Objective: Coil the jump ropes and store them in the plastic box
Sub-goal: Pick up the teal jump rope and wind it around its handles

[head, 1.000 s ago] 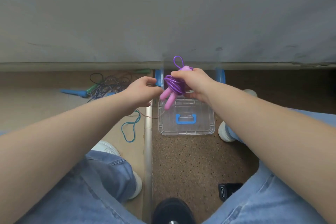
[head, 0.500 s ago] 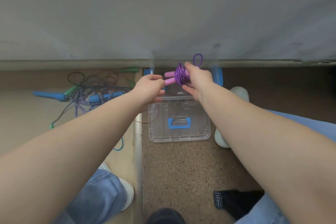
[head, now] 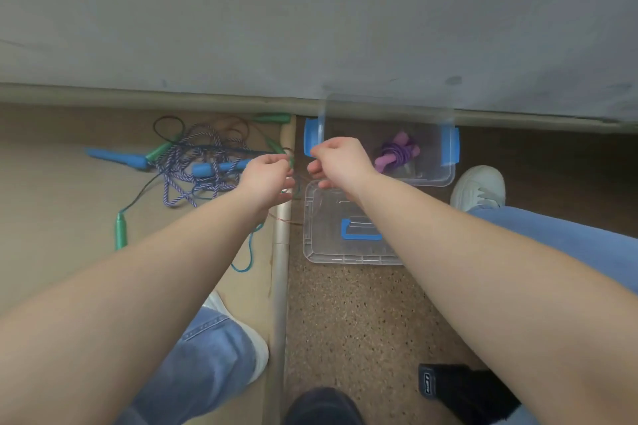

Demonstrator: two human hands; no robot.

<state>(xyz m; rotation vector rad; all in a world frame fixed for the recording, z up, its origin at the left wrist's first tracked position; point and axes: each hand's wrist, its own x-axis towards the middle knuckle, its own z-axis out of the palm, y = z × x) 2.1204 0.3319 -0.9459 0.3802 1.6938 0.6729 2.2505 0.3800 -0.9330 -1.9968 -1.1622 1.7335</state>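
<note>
One purple rope now inside the plastic box, left hand and right hand pinching one reddish cord

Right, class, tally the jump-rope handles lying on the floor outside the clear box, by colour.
Blue handles: 2
Green handles: 4
Total: 6

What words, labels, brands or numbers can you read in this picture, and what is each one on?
No text can be read.
Black object on the speckled floor: small white mark, too blurred to read.
Clear plastic box, clear lid with blue handle, purple jump rope: no lettering visible.
</note>
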